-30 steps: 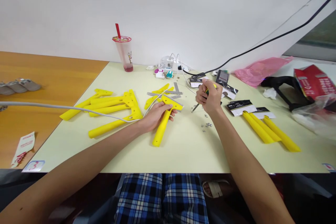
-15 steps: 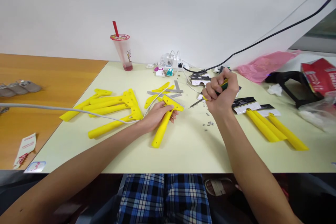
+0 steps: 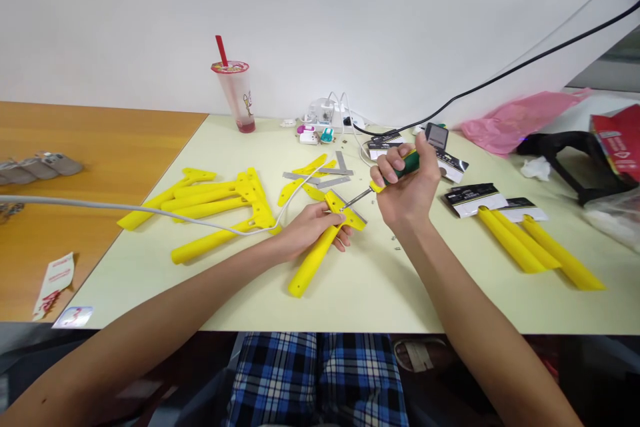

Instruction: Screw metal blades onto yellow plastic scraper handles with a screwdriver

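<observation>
My left hand (image 3: 316, 227) is closed around the neck of a yellow scraper (image 3: 314, 263), whose wide head carries a thin metal blade and points up and right. In my right hand (image 3: 413, 188) is a screwdriver (image 3: 358, 197) with a green and yellow handle. Its shaft slants down to the left, and the tip meets the scraper's head beside my left thumb. Several yellow scraper handles (image 3: 215, 203) lie left of my left hand. Behind the held scraper are loose metal blades (image 3: 334, 181) and small yellow plates (image 3: 290, 192).
Small screws (image 3: 396, 244) lie under my right wrist. Packaged yellow scrapers (image 3: 517, 243) rest at the right. A drink cup (image 3: 237, 97) and a power strip (image 3: 327, 117) stand along the wall. A white cable (image 3: 125, 208) crosses my left forearm.
My right hand has turned and brought the screwdriver's tip down-left onto the scraper's head. My left hand has shifted slightly right, tilting the scraper.
</observation>
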{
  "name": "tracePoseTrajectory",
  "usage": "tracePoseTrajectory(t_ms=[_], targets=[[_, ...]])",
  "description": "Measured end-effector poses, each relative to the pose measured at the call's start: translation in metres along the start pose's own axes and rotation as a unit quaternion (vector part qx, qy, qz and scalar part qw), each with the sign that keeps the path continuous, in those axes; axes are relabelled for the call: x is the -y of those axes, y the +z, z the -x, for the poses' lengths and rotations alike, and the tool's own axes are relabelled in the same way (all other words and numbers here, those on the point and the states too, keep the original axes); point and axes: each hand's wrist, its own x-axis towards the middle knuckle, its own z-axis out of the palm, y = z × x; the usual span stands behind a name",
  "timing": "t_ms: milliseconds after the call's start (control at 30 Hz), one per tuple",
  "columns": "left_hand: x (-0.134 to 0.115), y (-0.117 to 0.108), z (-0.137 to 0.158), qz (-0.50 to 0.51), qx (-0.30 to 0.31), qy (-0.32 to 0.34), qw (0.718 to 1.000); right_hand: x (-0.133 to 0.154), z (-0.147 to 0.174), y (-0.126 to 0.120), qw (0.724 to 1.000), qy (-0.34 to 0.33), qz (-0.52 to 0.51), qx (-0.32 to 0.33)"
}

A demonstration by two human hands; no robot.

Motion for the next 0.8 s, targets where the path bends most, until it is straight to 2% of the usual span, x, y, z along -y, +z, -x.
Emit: tracePoseTrajectory(t_ms=[300, 567, 800], targets=[[0.002, 0.0, 0.001, -0.015, 0.022, 0.018, 0.999, -0.014, -0.001, -0.003, 1.0, 0.004, 0.015, -0.009], [0.001, 0.0, 0.003, -0.014, 0.025, 0.023, 0.999, -0.014, -0.004, -0.006, 0.999, 0.001, -0.005, -0.036], [0.001, -0.001, 0.002, -0.009, 0.025, 0.02, 0.999, -0.015, -0.002, -0.006, 1.0, -0.013, 0.006, -0.018]])
